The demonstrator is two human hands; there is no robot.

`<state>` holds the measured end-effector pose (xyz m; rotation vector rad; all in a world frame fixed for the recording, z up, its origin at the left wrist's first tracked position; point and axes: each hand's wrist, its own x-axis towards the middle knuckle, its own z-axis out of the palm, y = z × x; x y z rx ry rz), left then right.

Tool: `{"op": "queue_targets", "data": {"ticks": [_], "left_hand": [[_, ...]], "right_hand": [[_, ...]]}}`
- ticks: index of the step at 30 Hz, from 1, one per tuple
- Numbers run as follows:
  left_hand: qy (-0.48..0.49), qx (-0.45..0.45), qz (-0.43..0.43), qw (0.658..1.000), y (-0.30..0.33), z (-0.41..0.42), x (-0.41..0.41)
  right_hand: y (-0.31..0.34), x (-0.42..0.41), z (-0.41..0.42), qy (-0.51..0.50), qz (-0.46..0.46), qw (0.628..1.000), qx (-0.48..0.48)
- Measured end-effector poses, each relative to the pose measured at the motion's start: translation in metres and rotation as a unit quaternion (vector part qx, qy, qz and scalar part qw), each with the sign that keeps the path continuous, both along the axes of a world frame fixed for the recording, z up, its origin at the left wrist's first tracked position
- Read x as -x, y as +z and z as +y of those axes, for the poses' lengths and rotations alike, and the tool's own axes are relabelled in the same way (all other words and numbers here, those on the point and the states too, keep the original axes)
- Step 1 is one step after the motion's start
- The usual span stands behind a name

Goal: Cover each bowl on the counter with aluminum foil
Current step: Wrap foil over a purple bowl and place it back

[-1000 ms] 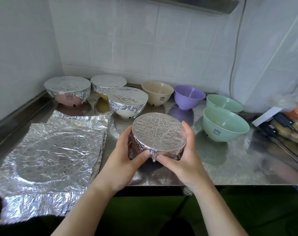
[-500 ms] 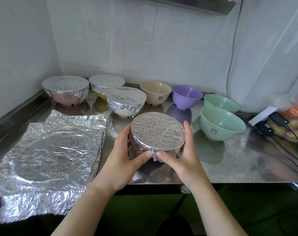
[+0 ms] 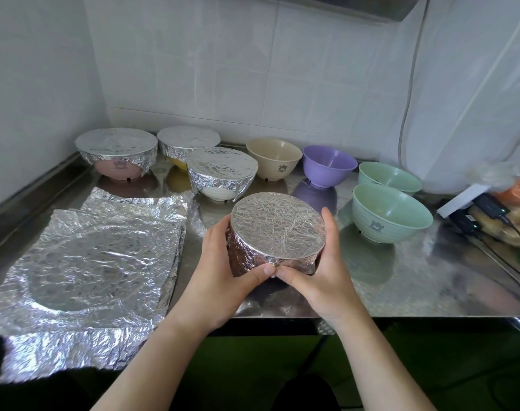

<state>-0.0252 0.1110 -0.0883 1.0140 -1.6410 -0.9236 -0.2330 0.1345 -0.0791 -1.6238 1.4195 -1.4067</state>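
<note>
A foil-wrapped bowl [image 3: 278, 226] is held just above the steel counter [image 3: 401, 280], tilted toward me. My left hand [image 3: 229, 280] grips its left side and my right hand [image 3: 321, 271] grips its right side, thumbs meeting at the front fold. Three foil-covered bowls stand at the back left: a pink one [image 3: 116, 152], a yellow one [image 3: 189, 143] and a white one [image 3: 221, 172]. Uncovered bowls stand to the right: beige [image 3: 273, 157], purple [image 3: 328, 164] and two green ones [image 3: 387, 178] [image 3: 390, 212]. Loose foil sheets [image 3: 83, 262] lie stacked at the left.
Tiled walls close the counter at the back and left. At the far right lie a white power strip [image 3: 460, 200] with black plugs and cables, and a plastic bag of produce [image 3: 510, 215]. The counter's front edge runs just under my wrists.
The wrapped bowl has tilted a little more toward me and my thumbs have drawn together on the front fold. The other bowls stay put.
</note>
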Motion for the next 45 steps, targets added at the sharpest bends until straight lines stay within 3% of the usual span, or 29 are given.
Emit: {"op": "queue_targets", "data": {"ticks": [15, 20, 23, 31, 38, 45], "left_hand": [[0.047, 0.03, -0.046, 0.997, 0.006, 0.005, 0.005], [0.031, 0.017, -0.041, 0.999, 0.007, 0.003, 0.002], [0.017, -0.002, -0.011, 1.0, 0.006, 0.002, 0.0], [0.007, -0.013, 0.078, 0.997, 0.009, 0.005, 0.0], [0.056, 0.08, -0.029, 0.995, 0.011, 0.01, 0.01], [0.074, 0.077, -0.055, 0.993, 0.008, 0.008, 0.014]], "right_hand": [[0.0, 0.002, 0.002, 0.051, -0.026, 0.998, -0.029], [0.005, 0.007, 0.001, 0.079, -0.248, 0.965, -0.038], [0.008, 0.009, -0.003, 0.055, -0.298, 0.953, -0.028], [-0.002, 0.006, -0.008, 0.021, -0.216, 0.976, -0.024], [-0.001, 0.005, -0.003, 0.033, -0.137, 0.99, -0.031], [-0.002, 0.008, -0.003, 0.025, -0.106, 0.994, -0.015]]}}
